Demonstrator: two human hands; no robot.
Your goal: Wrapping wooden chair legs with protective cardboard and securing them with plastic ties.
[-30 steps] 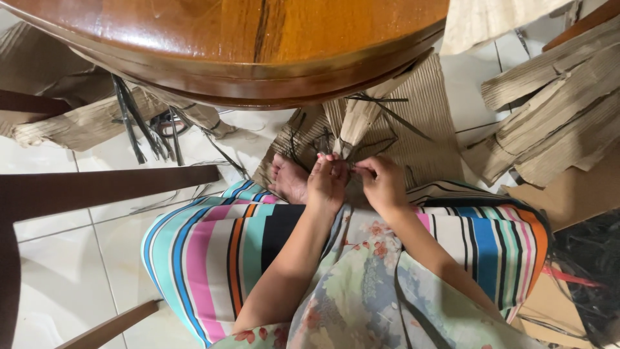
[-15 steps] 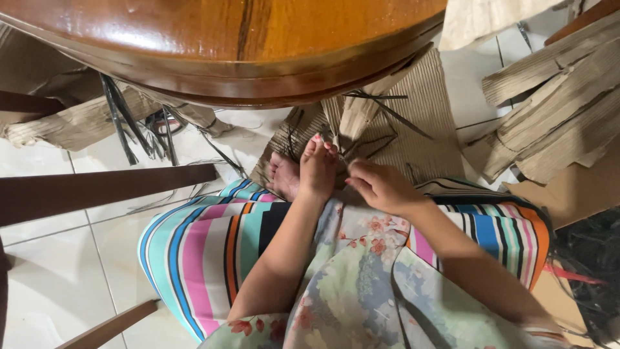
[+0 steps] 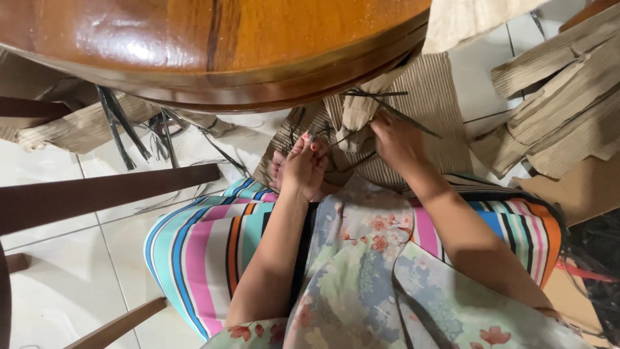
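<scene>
We see our left hand (image 3: 303,169) pinching thin dark strips (image 3: 387,110) beside our foot, while our right hand (image 3: 397,139) grips them over ribbed cardboard (image 3: 439,110). A round wooden worktop (image 3: 213,45) overhangs above.

I count two hands of mine: my left hand (image 3: 303,169) at 11 o'clock and my right hand (image 3: 395,141) at 1 o'clock. One round wooden surface (image 3: 213,52) sits at 12 o'clock. One striped cushion (image 3: 213,252) lies below.
</scene>
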